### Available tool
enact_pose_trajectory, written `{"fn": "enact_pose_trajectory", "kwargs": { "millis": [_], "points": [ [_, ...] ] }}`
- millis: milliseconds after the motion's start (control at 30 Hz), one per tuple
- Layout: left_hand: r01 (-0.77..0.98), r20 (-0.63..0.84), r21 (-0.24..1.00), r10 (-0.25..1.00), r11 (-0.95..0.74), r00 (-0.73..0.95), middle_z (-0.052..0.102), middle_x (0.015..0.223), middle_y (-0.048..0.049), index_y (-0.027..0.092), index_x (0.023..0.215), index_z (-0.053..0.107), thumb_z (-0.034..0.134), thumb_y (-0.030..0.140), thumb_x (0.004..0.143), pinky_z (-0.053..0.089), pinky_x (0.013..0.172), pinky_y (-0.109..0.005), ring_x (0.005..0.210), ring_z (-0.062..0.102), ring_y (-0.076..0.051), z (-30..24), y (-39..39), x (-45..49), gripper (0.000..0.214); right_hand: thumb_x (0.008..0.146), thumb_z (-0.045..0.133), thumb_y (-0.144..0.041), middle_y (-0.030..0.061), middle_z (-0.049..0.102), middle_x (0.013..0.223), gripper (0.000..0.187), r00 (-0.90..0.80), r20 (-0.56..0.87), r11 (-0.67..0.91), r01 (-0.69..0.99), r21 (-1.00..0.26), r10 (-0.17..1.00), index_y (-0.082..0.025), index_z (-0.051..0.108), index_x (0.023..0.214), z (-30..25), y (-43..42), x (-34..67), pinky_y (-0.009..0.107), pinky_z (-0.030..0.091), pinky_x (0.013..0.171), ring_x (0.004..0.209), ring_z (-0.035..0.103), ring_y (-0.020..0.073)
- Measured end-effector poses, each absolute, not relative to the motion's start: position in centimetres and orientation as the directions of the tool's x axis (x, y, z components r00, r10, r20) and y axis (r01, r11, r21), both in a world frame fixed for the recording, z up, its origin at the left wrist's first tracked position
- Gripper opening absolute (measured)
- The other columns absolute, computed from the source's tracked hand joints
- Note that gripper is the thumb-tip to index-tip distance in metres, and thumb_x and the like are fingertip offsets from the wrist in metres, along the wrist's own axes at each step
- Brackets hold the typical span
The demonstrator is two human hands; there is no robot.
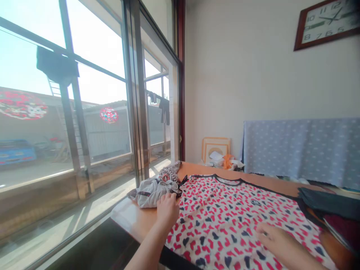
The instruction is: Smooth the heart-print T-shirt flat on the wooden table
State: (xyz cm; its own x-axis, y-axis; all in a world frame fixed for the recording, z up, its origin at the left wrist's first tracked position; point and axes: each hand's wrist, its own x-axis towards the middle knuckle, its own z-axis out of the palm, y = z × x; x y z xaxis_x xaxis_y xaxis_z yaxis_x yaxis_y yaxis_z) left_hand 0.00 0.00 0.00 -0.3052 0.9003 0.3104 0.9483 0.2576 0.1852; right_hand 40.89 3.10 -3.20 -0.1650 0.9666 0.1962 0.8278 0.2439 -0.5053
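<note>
A white shirt (225, 213) with pink and dark heart shapes and black trim lies spread on the table, its neckline at the far side. My left hand (168, 210) is at the shirt's left edge, fingers curled downward and seemingly closed on the cloth; the fingertips are hidden. Just beyond it sits a crumpled grey garment (153, 191). Over the lower right of the shirt, my right hand (272, 238) rests with thumb and fingers slightly apart, a little blurred, holding nothing visible.
Behind the grey garment is a striped cloth (171, 170). Dark folded cloth (332, 202) lies on the right of the wooden table (194, 168). Wooden frames (216, 142) lean at the wall beside a draped blue cloth (303, 146). A large window (98, 93) borders the left; a clock (329, 24) hangs above.
</note>
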Motion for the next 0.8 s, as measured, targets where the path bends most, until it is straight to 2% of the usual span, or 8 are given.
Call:
{"fn": "enact_pose_trajectory", "kwargs": {
  "millis": [133,300,433,567,633,700,800],
  "points": [
    [0.942,0.357,0.161,0.872,0.295,-0.335,0.056,0.144,-0.0122,0.025,0.138,0.055,0.055,0.029,0.086,0.036,0.106,-0.047,0.133,0.046,-0.033,-0.2,3.4,-1.8,0.052,0.084,0.055,-0.043,0.0005,0.060,0.059,0.024,-0.212,0.147,0.258,0.813,-0.522,0.966,-0.025,0.062,0.070,-3.0,5.9,38.3,0.027,0.034,0.058,0.056,0.053,0.0181],
    [0.966,0.367,0.117,0.894,0.231,-0.258,0.047,0.156,-0.0076,0.027,0.144,0.052,0.054,0.028,0.085,0.028,0.116,-0.048,0.147,0.030,-0.032,-0.9,7.8,-2.8,0.059,0.089,0.048,-0.039,-0.0004,0.058,0.060,0.026,-0.280,0.125,0.302,0.790,-0.534,0.952,-0.024,0.059,0.071,-3.7,10.6,35.0,0.026,0.030,0.058,0.057,0.051,0.0167],
    [0.981,0.348,0.079,0.917,0.178,-0.195,0.044,0.160,-0.0059,0.027,0.147,0.052,0.050,0.027,0.086,0.016,0.121,-0.055,0.153,0.021,-0.033,-1.4,11.0,-3.3,0.061,0.094,0.042,-0.038,-0.0003,0.060,0.064,0.029,-0.253,0.115,0.277,0.833,-0.479,0.961,-0.023,0.054,0.073,-4.8,14.0,32.9,0.026,0.027,0.058,0.060,0.052,0.0160],
    [0.995,0.296,0.020,0.950,0.100,-0.101,0.038,0.165,-0.0020,0.031,0.146,0.054,0.054,0.027,0.081,0.003,0.124,-0.059,0.156,0.013,-0.034,-1.7,12.9,-4.4,0.065,0.097,0.040,-0.037,0.0012,0.066,0.071,0.027,-0.258,0.161,0.303,0.857,-0.416,0.953,-0.024,0.056,0.080,-6.9,15.4,32.1,0.027,0.024,0.059,0.066,0.057,0.0176],
    [0.998,0.248,-0.046,0.968,0.050,-0.037,0.040,0.163,-0.0030,0.030,0.138,0.062,0.053,0.027,0.083,-0.002,0.123,-0.061,0.156,0.013,-0.035,-1.8,13.1,-5.3,0.057,0.098,0.040,-0.036,0.0019,0.070,0.076,0.024,-0.258,0.176,0.308,0.867,-0.392,0.950,-0.026,0.059,0.086,-8.0,15.4,32.2,0.028,0.023,0.060,0.070,0.060,0.0188],
    [0.994,0.211,-0.101,0.977,0.031,-0.009,0.050,0.155,-0.0063,0.027,0.124,0.072,0.050,0.025,0.084,-0.004,0.122,-0.063,0.154,0.020,-0.037,-1.8,13.2,-6.2,0.045,0.098,0.039,-0.035,0.0022,0.072,0.081,0.024,-0.258,0.192,0.314,0.875,-0.369,0.947,-0.027,0.060,0.090,-8.8,15.3,32.4,0.029,0.023,0.060,0.073,0.062,0.0197],
    [0.992,0.183,-0.109,0.982,0.060,-0.039,0.064,0.138,-0.0093,0.025,0.104,0.078,0.055,0.021,0.079,-0.001,0.121,-0.066,0.148,0.032,-0.040,-1.5,13.5,-7.0,0.035,0.098,0.040,-0.036,0.0020,0.073,0.082,0.025,-0.254,0.194,0.311,0.870,-0.383,0.948,-0.029,0.062,0.090,-9.3,15.1,32.7,0.029,0.024,0.060,0.074,0.063,0.0199]
  ]
}}
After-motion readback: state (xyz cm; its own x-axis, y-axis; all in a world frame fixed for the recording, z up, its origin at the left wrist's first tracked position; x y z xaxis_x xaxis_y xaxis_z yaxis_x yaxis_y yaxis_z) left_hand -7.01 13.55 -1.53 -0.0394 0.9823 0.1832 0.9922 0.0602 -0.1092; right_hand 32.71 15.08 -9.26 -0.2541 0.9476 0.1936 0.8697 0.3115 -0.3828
